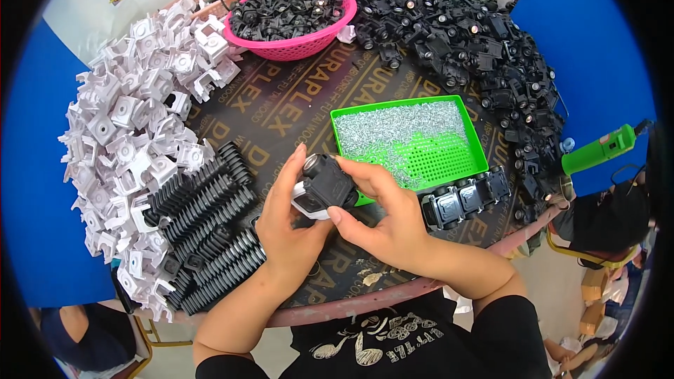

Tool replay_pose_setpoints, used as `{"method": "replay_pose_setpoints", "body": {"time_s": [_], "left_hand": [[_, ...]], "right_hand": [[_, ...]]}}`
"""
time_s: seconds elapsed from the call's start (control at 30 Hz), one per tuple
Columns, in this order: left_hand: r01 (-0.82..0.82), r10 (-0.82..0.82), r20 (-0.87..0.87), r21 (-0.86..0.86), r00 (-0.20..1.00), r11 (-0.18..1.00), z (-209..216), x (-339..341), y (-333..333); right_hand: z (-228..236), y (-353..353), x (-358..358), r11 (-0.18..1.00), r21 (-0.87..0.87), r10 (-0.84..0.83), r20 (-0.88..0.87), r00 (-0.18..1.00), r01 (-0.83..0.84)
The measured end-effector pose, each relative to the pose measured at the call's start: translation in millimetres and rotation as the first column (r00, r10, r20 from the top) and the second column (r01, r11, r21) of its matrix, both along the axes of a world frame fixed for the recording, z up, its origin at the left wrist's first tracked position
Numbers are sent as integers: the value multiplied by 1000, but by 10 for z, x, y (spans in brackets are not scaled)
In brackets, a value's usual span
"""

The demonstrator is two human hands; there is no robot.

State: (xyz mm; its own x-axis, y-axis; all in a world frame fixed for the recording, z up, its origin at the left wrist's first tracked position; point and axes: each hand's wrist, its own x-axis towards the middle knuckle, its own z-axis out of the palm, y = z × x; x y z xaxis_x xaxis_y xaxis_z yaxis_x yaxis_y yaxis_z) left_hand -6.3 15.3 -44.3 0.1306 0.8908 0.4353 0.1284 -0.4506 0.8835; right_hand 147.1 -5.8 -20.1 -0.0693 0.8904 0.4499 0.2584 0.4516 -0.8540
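Note:
Above the near part of the table, both my hands hold a black plastic housing (331,184) with a round end piece at its upper left. A white plastic bracket (303,205) sits against the housing's lower left side. My left hand (291,228) grips this joined piece from the left, thumb hidden behind it. From the right, my right hand (387,221) pinches it between thumb and fingers. Just beyond is a green tray (479,142) with many small silvery screws. To the right of my right hand stands a row of several similar black housings (463,200).
White brackets (130,116) are heaped at left, beside rows of stacked black plates (210,221). A pink basket (291,49) of black parts stands at the back. Black housings (456,42) pile along the far right. A green power screwdriver (598,151) hangs at the right edge.

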Motion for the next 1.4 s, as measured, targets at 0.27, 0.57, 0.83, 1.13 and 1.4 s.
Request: {"method": "replay_pose_setpoints", "body": {"time_s": [0.27,0.57,0.83,1.13,1.4], "left_hand": [[8,-9,95,3,995,1000,-24,-36,-21],[-80,110,-149,194,983,978,75,-38,-44],[-3,27,-161,147,987,989,-42,-7,-23],[24,31,-116,450,993,893,39,125,-67],[177,-25,-299,494,954,851,193,210,-286]], "right_hand": [[68,-6,29,988,156,-23,70,997,12],[116,-27,50,1000,-30,4,22,1000,-4],[19,-16,14,928,-363,18,-192,981,-88],[129,-203,43,999,-15,-34,-102,994,32],[385,-361,426,980,85,192,-178,965,-179]]}}
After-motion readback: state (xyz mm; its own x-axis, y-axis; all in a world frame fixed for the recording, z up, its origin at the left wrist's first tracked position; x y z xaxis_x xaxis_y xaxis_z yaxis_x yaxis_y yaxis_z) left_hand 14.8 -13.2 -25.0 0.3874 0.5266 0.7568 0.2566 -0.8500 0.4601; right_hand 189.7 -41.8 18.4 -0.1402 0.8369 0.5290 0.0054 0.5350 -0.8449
